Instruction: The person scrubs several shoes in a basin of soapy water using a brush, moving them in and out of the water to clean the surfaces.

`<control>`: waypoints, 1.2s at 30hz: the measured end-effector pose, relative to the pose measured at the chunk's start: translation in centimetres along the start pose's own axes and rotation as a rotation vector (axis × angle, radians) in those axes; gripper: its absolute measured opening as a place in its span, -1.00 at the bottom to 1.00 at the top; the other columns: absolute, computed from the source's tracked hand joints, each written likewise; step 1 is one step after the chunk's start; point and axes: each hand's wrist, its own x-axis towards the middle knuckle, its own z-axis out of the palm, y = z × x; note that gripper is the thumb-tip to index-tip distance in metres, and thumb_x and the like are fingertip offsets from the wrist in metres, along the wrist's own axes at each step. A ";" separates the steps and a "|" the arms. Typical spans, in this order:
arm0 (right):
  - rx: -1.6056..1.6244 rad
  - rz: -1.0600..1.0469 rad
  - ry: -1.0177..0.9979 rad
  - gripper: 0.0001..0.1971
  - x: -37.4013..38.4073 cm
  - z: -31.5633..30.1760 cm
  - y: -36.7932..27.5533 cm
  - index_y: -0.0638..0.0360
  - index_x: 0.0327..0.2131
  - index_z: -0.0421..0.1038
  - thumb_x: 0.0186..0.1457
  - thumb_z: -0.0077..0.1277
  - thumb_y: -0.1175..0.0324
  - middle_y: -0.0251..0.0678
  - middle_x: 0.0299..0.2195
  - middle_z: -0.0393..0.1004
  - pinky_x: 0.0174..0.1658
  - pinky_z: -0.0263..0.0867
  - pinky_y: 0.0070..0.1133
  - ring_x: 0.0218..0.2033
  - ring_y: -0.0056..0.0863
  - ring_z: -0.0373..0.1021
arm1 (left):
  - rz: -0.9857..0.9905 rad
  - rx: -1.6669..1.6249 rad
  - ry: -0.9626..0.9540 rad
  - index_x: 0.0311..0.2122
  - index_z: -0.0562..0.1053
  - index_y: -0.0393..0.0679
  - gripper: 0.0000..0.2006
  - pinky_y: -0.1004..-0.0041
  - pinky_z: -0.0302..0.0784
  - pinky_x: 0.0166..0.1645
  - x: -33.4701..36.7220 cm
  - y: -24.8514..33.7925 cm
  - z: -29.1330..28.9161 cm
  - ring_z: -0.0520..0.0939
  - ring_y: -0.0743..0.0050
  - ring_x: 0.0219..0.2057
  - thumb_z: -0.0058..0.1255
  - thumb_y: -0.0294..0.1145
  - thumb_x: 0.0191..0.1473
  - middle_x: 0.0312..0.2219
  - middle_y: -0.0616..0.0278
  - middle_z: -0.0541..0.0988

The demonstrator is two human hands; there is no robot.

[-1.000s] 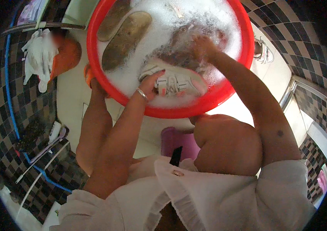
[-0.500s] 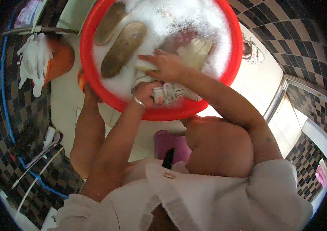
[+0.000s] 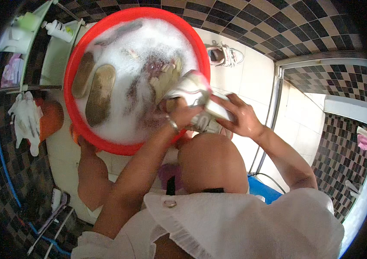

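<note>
The floor (image 3: pixel 252 82) is laid in pale tiles with thin seams; a wide red tub (image 3: pixel 136 12) stands on it, reaching close to the far edge, where a checkered wall (image 3: pixel 278 26) rises; pale laced footwear (image 3: pixel 231 56) lies right of the tub, also near that far edge; a metal track (image 3: pixel 273 99) borders the right edge; along the left edge stands an orange bucket (image 3: pixel 53 121); between bucket and tub rests an orange slipper (image 3: pixel 75 134), worn on a foot
</note>
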 end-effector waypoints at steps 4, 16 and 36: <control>-0.036 0.001 0.190 -0.37 -2.5 3.0 1.9 -0.07 0.02 0.16 -0.23 0.09 0.30 -0.03 -0.29 0.27 -0.33 0.33 -0.40 -0.35 -0.13 0.33 | 0.174 0.211 0.116 -0.09 0.25 -0.34 -0.47 0.40 0.30 -0.06 0.9 -1.2 3.3 0.42 0.30 -0.16 0.00 -0.40 -0.27 -0.20 0.03 0.41; -0.077 0.039 0.246 -0.43 5.6 2.0 1.1 -0.20 0.05 0.11 -0.12 -0.03 0.14 -0.03 -0.33 0.28 -0.33 0.32 -0.34 -0.43 -0.08 0.34 | -0.002 -0.033 0.061 -0.18 0.27 -0.35 -0.47 0.43 0.39 -0.24 2.0 0.8 0.4 0.47 0.39 -0.33 0.14 -0.37 -0.34 -0.32 0.07 0.46; 0.085 -0.109 0.389 -0.43 15.3 2.7 -7.5 -0.26 0.04 0.11 -0.12 -0.04 0.07 -0.04 -0.34 0.32 -0.25 0.28 -0.36 -0.32 -0.14 0.35 | 0.434 0.770 0.094 -0.30 0.36 -0.26 -0.79 0.27 0.38 -0.21 1.1 1.0 -10.0 0.48 0.04 -0.34 -0.18 -0.46 -0.10 -0.38 -0.03 0.47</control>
